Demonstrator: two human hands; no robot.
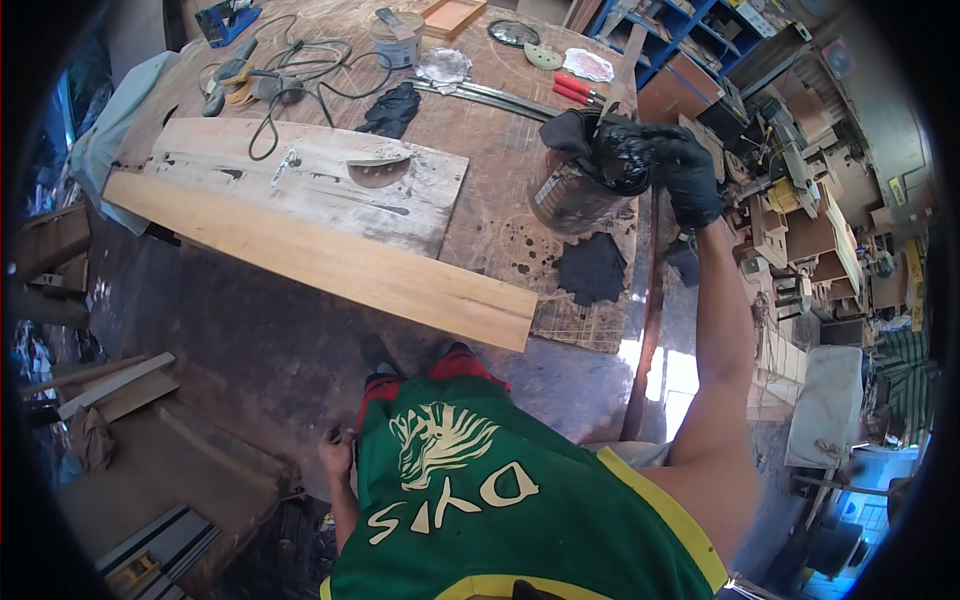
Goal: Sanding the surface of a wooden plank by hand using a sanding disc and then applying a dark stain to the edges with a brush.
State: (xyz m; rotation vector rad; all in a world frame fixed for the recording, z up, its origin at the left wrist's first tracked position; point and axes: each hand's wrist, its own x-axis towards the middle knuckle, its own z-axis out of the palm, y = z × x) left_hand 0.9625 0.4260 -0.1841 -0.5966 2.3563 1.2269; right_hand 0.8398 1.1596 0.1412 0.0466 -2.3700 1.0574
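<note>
In a black glove, my right hand (pixel 686 170) is closed at the mouth of a dark, stained can (pixel 580 195). Its fingers are pressed together and coated in glossy black, around something dark that I cannot make out. Dark cloth or plastic hangs over the can's left rim. A wooden stick or handle (pixel 627 70) rises behind the can. My bare left hand (pixel 337 453) hangs low beside my body, loosely curled, with nothing visible in it. Along the table's near edge lies a long pale wooden board (pixel 330 258). A black cloth (pixel 591 269) lies below the can.
A grey-stained board (pixel 300 185) with a half-round scraper (pixel 379 171) lies behind the pale one. Farther back are a corded sander (pixel 262 88), a bucket (pixel 396 42), a crumpled black glove (pixel 392 108), metal bars (pixel 490 97) and red-handled tools (pixel 576 90). Blue shelves (pixel 680 35) stand beyond.
</note>
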